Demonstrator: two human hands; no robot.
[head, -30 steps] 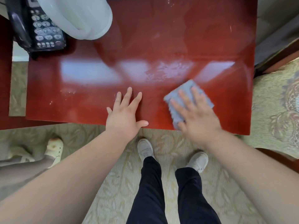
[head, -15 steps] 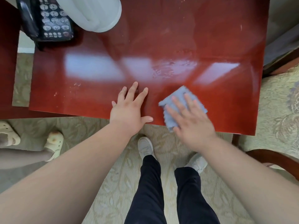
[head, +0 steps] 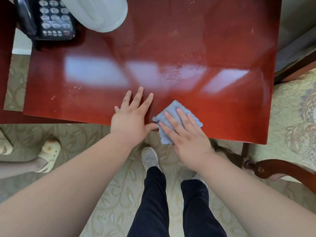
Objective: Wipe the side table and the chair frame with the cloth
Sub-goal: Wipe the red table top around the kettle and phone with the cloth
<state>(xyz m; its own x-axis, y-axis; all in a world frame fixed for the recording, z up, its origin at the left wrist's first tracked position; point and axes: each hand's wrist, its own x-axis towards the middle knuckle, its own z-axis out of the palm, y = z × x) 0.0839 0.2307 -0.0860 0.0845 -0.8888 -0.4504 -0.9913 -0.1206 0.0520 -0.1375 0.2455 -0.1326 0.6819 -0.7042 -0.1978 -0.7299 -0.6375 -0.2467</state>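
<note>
A glossy red-brown side table (head: 213, 40) fills the upper view, with wet smears near its middle. A folded blue cloth (head: 172, 112) lies at the table's near edge, partly hanging over it. My right hand (head: 186, 135) presses flat on the cloth with fingers spread. My left hand (head: 131, 115) rests flat on the table just left of the cloth, fingers apart, thumb touching the cloth's edge. The dark wooden chair frame (head: 280, 170) curves at the lower right, around a patterned seat cushion (head: 294, 117).
A black telephone (head: 49, 17) and a white lamp shade (head: 100, 12) stand at the table's far left. Another person's feet in pale sandals (head: 49, 154) are on the carpet at left. My own legs and shoes (head: 150, 158) stand below the table edge.
My right hand has slid the cloth leftward along the table's near edge, up against my left hand. The left hand has stayed put on the table.
</note>
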